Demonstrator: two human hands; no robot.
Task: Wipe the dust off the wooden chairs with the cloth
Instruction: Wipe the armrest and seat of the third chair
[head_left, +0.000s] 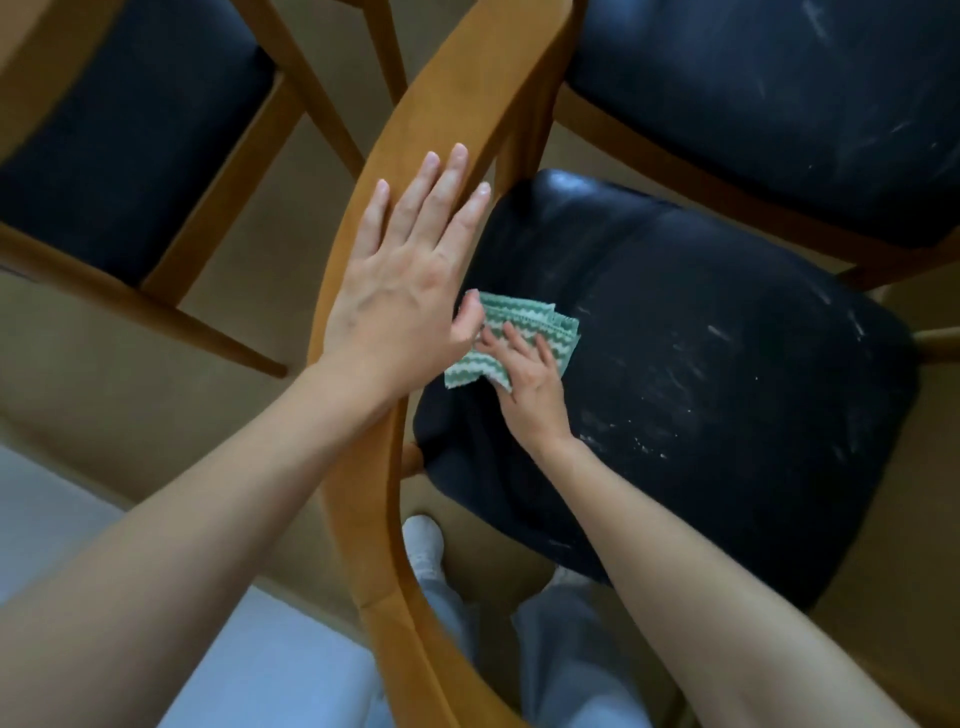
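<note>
I look straight down on a wooden chair with a curved top rail (395, 140) and a black padded seat (701, 374) streaked with pale dust. My left hand (400, 280) lies flat on the top rail, fingers straight. Below it, my right hand (524, 379) presses a folded green-and-white patterned cloth (519, 322) onto the near left part of the seat, fingers spread over it. Part of the cloth is hidden under my left thumb and right hand.
A second chair with a dusty black seat (779, 93) stands at the upper right, and a third chair (119, 145) at the upper left. Their wooden legs cross above a tan floor (130, 395). My legs and a white-socked foot (423, 540) show below the rail.
</note>
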